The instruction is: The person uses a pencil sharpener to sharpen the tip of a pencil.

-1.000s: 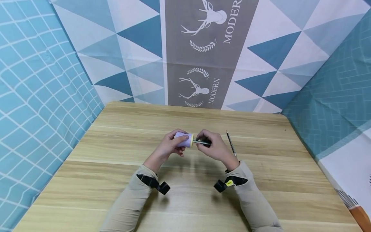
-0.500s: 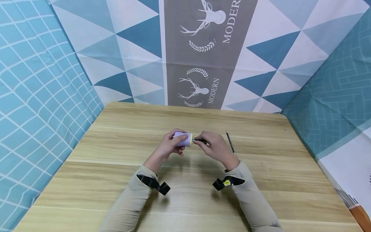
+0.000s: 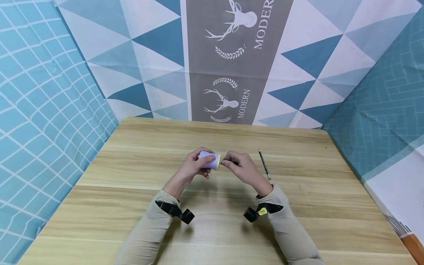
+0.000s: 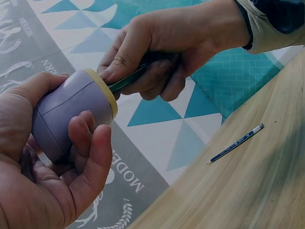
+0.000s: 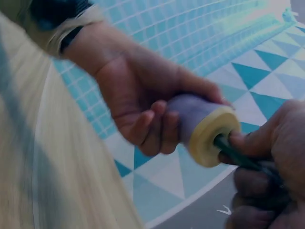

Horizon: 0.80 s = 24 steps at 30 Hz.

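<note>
My left hand (image 3: pixel 195 165) grips a purple pencil sharpener (image 3: pixel 208 161), its thumb along the side and its fingers curled underneath. The sharpener's yellow end (image 5: pixel 213 138) faces right and has a round hole in its middle. In that hole sits the end of a dark green pencil (image 5: pixel 240 156). My right hand (image 3: pixel 243 167) pinches this pencil close to the yellow end, thumb against finger; the rest of its shaft is mostly hidden in the hand. Both hands are held above the table.
A second, dark pencil (image 3: pixel 264 164) lies on the wooden table (image 3: pixel 139 206), just beyond and right of my right hand. Patterned cloth walls (image 3: pixel 159 66) border the table at the back and sides.
My right hand has moved slightly left, its fingertips now nearer the sharpener's yellow end, so less of the pencil shows between them. The left hand stays nearly where it was.
</note>
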Motion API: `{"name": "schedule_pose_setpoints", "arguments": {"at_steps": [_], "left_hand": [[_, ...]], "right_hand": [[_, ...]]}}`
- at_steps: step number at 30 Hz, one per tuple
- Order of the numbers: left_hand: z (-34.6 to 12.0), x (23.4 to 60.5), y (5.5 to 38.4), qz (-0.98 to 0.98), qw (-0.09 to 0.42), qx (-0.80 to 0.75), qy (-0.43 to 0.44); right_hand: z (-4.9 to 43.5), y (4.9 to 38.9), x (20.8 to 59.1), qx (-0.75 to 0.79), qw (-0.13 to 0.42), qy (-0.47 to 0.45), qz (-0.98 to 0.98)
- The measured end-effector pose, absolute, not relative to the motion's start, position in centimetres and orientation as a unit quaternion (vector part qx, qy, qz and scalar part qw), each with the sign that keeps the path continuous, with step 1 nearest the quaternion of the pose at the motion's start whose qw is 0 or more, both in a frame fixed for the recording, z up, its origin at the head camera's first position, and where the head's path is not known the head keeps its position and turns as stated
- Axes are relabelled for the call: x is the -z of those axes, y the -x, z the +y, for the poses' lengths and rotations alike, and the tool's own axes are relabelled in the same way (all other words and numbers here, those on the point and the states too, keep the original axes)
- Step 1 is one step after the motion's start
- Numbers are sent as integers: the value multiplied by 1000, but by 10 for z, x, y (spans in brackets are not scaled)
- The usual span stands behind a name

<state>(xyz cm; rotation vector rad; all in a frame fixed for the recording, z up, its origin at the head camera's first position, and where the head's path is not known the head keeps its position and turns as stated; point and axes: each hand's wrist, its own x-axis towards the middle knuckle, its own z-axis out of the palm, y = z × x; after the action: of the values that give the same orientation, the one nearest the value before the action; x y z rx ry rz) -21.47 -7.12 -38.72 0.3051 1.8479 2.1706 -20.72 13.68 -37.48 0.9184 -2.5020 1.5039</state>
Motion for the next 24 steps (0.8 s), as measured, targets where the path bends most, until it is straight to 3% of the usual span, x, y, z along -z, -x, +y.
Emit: {"name": "schedule_pose_setpoints", "arguments": {"at_steps": [5, 8, 11, 16, 19, 24], "left_hand": [[-70, 389, 215, 649, 136, -740, -116], [-71, 389, 215, 657, 133, -731, -125], [-74, 386, 214, 657, 128, -733, -126], [-78, 382, 214, 645, 132, -743, -119], [-78, 381, 215, 641, 135, -747, -113], [-75, 383, 215, 630, 135, -758, -102]], "right_hand": [[140, 209, 371, -635, -142, -200, -732], [142, 210, 373, -660, -166, -195, -706], [142, 210, 376, -608, -86, -264, -744], [139, 211, 380, -442, 142, -417, -781], [139, 213, 379, -327, 250, -474, -778], [139, 215, 380, -184, 367, -491, -768]]}}
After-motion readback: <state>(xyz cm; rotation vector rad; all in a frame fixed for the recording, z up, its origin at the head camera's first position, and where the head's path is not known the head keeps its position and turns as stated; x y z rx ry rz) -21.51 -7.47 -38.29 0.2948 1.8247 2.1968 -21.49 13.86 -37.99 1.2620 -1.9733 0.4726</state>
